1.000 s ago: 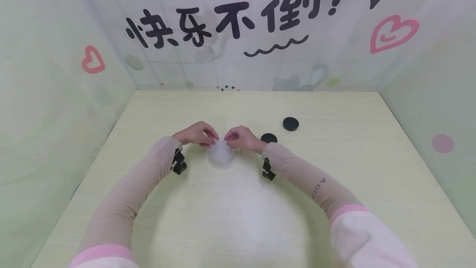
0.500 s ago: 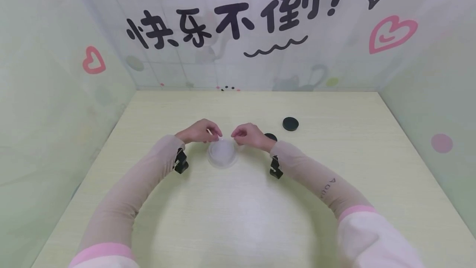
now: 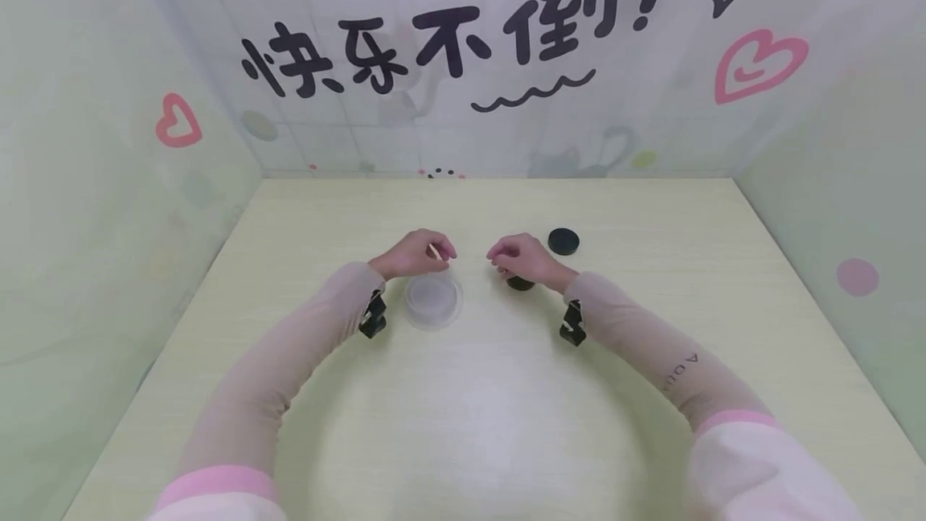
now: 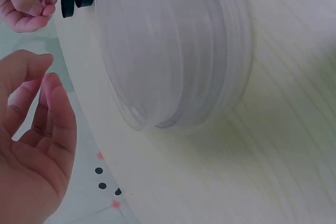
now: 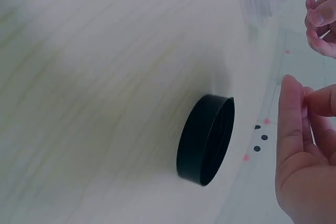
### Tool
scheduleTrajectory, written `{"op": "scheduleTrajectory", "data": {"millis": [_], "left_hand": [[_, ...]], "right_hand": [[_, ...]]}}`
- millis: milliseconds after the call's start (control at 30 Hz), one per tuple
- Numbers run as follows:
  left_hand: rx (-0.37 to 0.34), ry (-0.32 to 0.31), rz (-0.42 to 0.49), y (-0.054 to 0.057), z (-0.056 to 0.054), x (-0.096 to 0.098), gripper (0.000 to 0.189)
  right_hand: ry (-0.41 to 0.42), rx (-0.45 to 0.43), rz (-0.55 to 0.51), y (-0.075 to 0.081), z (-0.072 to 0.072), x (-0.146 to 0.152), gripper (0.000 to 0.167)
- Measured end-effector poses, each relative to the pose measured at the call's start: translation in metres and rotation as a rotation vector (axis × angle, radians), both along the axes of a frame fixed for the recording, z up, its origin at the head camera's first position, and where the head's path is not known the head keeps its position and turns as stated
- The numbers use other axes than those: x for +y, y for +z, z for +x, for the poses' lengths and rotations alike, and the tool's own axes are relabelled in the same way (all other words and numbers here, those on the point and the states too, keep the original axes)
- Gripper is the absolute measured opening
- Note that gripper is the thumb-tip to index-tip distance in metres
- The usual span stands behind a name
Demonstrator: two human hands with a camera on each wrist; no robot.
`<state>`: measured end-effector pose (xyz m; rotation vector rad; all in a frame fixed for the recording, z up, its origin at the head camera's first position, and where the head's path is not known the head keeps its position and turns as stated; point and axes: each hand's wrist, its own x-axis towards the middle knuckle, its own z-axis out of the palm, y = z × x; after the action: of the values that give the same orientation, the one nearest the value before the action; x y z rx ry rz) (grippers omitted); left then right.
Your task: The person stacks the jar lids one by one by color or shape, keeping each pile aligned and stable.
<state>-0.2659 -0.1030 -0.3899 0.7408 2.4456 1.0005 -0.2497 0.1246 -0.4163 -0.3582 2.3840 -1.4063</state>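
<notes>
A round clear plastic container stands on the table; the left wrist view shows its frosted top and ridged side close up. My left hand hovers just behind it, fingers loosely bent, thumb near the fingertips, holding nothing. Over the nearer black lid is my right hand, fingers loosely curved and apart from it. In the right wrist view that black lid lies with its hollow side up, below the hand. Between the right thumb and fingers I see nothing held.
A second black lid lies farther back, just beyond the right hand. Behind the table rises a printed backdrop with lettering and hearts. Dark wrist cameras hang under both forearms.
Both hands have come off the container and moved right. The right hand travelled farther, from the container's rim to above the nearer black lid. The container stays in place.
</notes>
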Motion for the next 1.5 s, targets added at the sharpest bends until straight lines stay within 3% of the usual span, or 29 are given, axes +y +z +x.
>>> {"op": "scheduleTrajectory", "data": {"millis": [267, 600, 867, 1100, 1333, 1500], "left_hand": [[0.035, -0.028, 0.032, 0.001, -0.006, 0.029, 0.025], [0.041, -0.026, -0.051, 0.0, -0.013, 0.076, 0.026], [0.042, -0.041, -0.042, -0.002, -0.021, 0.111, 0.03], [0.056, 0.026, -0.031, -0.005, -0.024, 0.135, 0.033], [0.049, 0.126, -0.045, -0.018, -0.026, 0.154, 0.037], [0.079, 0.168, -0.065, -0.022, -0.026, 0.163, 0.039]], "right_hand": [[-0.079, -0.011, -0.009, -0.002, -0.001, 0.032, 0.022], [-0.153, 0.005, -0.086, 0.002, 0.002, 0.067, 0.026], [-0.245, 0.013, -0.12, 0.002, 0.002, 0.093, 0.03], [-0.308, 0.019, -0.132, -0.001, -0.002, 0.11, 0.031], [-0.337, 0.029, -0.084, -0.004, -0.009, 0.117, 0.032], [-0.342, 0.059, -0.036, -0.007, -0.018, 0.119, 0.034]]}}
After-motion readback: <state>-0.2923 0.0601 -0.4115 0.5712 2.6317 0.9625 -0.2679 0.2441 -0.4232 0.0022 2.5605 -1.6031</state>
